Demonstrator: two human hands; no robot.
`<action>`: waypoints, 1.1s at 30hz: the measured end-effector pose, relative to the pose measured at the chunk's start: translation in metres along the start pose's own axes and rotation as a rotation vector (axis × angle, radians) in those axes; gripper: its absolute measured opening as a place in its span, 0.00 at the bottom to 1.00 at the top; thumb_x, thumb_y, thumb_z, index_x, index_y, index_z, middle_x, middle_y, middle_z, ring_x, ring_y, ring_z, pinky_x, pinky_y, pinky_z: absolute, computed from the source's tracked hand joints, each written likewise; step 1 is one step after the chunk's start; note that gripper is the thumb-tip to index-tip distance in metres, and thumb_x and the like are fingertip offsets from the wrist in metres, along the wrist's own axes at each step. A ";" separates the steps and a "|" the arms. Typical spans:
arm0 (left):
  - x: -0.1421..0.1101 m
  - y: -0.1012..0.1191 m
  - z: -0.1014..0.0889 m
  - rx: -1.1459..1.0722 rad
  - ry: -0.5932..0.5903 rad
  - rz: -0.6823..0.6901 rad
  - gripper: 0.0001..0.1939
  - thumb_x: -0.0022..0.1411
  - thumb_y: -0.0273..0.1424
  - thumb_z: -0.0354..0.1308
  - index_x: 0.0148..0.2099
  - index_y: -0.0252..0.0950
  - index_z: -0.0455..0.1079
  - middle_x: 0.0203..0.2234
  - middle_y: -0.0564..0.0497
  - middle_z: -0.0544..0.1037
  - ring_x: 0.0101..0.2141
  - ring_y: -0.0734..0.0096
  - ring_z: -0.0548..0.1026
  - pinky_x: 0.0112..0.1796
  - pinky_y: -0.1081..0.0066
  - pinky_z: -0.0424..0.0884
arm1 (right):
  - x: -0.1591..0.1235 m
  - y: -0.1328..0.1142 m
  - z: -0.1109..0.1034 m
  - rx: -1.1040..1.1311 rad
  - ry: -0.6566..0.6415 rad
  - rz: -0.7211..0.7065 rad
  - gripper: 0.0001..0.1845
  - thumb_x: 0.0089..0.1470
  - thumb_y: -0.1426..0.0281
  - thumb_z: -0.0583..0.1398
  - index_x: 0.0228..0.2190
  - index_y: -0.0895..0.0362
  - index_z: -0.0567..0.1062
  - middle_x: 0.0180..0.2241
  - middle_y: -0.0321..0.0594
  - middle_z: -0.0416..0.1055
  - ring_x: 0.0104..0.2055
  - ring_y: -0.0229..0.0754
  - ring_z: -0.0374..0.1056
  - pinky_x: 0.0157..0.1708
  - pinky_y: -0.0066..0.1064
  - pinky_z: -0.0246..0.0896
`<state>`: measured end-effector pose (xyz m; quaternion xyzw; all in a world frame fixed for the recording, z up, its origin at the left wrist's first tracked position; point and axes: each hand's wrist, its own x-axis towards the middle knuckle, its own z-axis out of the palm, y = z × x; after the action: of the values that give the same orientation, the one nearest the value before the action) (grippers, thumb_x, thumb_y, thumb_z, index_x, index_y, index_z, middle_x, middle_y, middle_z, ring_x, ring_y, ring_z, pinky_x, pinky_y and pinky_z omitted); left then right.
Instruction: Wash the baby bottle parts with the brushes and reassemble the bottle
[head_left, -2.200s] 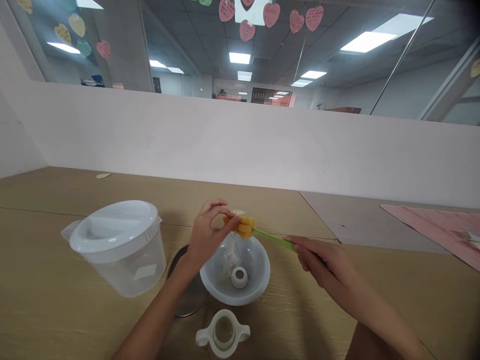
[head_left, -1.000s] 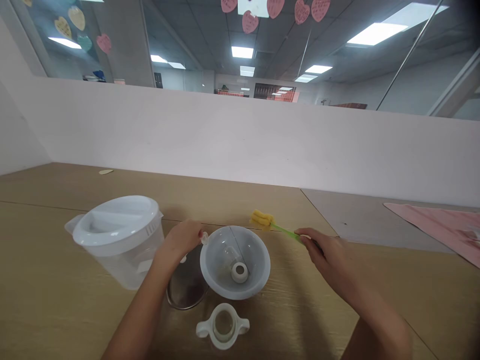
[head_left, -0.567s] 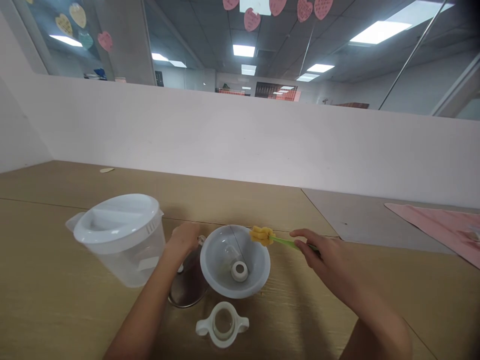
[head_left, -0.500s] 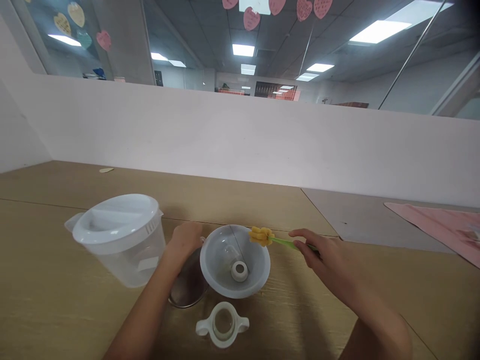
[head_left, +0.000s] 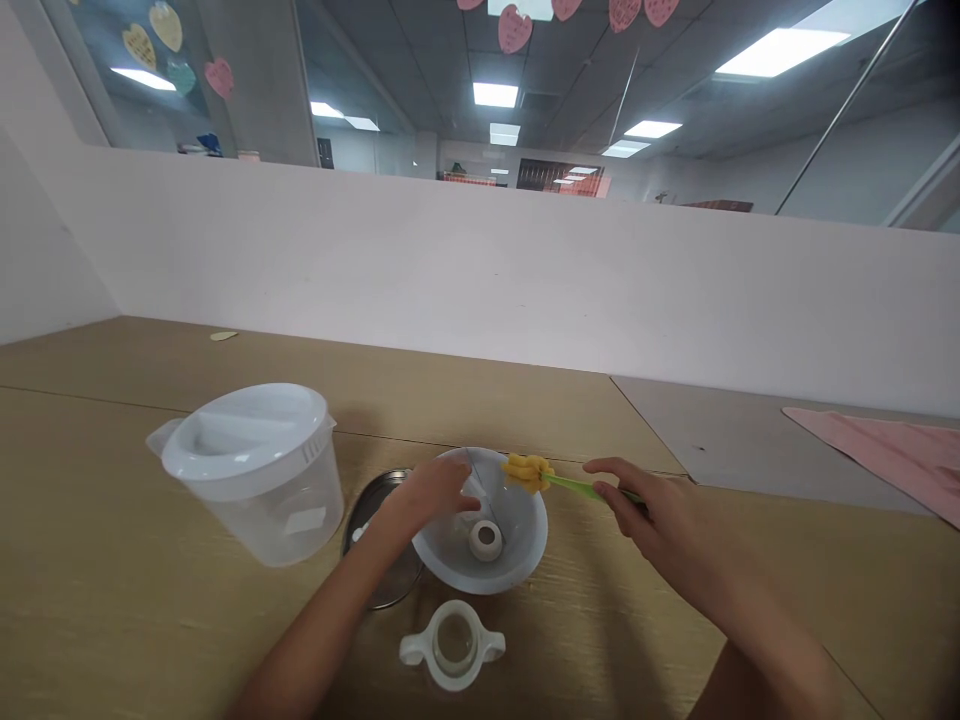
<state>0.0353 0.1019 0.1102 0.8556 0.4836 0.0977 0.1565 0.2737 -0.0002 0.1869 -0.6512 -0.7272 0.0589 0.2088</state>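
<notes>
My right hand [head_left: 645,510] grips the green handle [head_left: 574,486] of a bottle brush with a yellow sponge head [head_left: 528,472]. The sponge is at the right part of the bowl's far rim. Over the left side of the white bowl [head_left: 529,550] hovers my left hand [head_left: 439,493], thumb and fingers apart and nothing seen in them. A clear bottle with a white neck ring [head_left: 486,541] lies inside the bowl, partly hidden by that hand. Under my left forearm is a round metal tray [head_left: 397,590] with a small white piece [head_left: 359,533] on it.
A two-handled white ring [head_left: 453,645] lies in front of the bowl. To the left stands a lidded clear plastic pitcher [head_left: 255,480]. A pink cloth [head_left: 877,450] lies far right on a grey mat [head_left: 720,440]. A white wall [head_left: 420,270] rises behind the table.
My left hand has moved right from the bowl's left edge to above its inside, its fingers opening. A small white piece now shows on the metal tray. My right hand keeps the brush nearly still.
</notes>
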 end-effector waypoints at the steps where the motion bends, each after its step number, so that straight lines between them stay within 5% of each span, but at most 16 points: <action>1: -0.001 -0.002 -0.006 -0.003 0.020 0.019 0.15 0.51 0.37 0.61 0.41 0.36 0.72 0.37 0.44 0.77 0.39 0.55 0.75 0.41 0.63 0.68 | 0.000 0.000 0.000 0.012 0.014 0.000 0.21 0.59 0.58 0.46 0.40 0.51 0.74 0.18 0.35 0.67 0.18 0.40 0.63 0.19 0.27 0.53; 7: -0.010 -0.001 -0.042 -0.089 0.333 0.106 0.24 0.56 0.40 0.57 0.54 0.38 0.64 0.48 0.44 0.70 0.48 0.57 0.70 0.49 0.61 0.66 | -0.009 -0.004 -0.006 0.171 0.141 -0.004 0.22 0.59 0.55 0.47 0.40 0.53 0.74 0.16 0.33 0.64 0.16 0.37 0.61 0.16 0.25 0.53; 13: -0.018 0.007 -0.054 -0.462 0.548 0.095 0.26 0.53 0.39 0.61 0.54 0.43 0.63 0.50 0.48 0.68 0.44 0.64 0.73 0.45 0.63 0.72 | -0.023 -0.013 -0.015 0.322 0.270 -0.026 0.21 0.57 0.53 0.50 0.37 0.53 0.75 0.17 0.34 0.64 0.16 0.35 0.60 0.16 0.24 0.56; 23: -0.012 0.006 -0.057 -1.115 0.525 0.124 0.29 0.42 0.29 0.68 0.47 0.39 0.63 0.43 0.48 0.73 0.42 0.66 0.74 0.44 0.64 0.73 | -0.032 -0.016 -0.026 0.468 0.272 0.006 0.18 0.56 0.55 0.54 0.38 0.53 0.76 0.19 0.36 0.66 0.18 0.36 0.61 0.15 0.24 0.60; 33: -0.031 0.025 -0.067 -1.136 0.434 0.206 0.32 0.46 0.30 0.67 0.54 0.43 0.62 0.44 0.49 0.73 0.43 0.62 0.75 0.41 0.66 0.75 | -0.024 -0.026 -0.024 0.453 0.207 -0.069 0.17 0.55 0.56 0.54 0.33 0.54 0.76 0.15 0.32 0.60 0.16 0.33 0.55 0.13 0.22 0.52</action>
<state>0.0177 0.0751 0.1809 0.6416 0.2916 0.5264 0.4757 0.2604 -0.0318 0.2120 -0.5651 -0.6920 0.1459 0.4247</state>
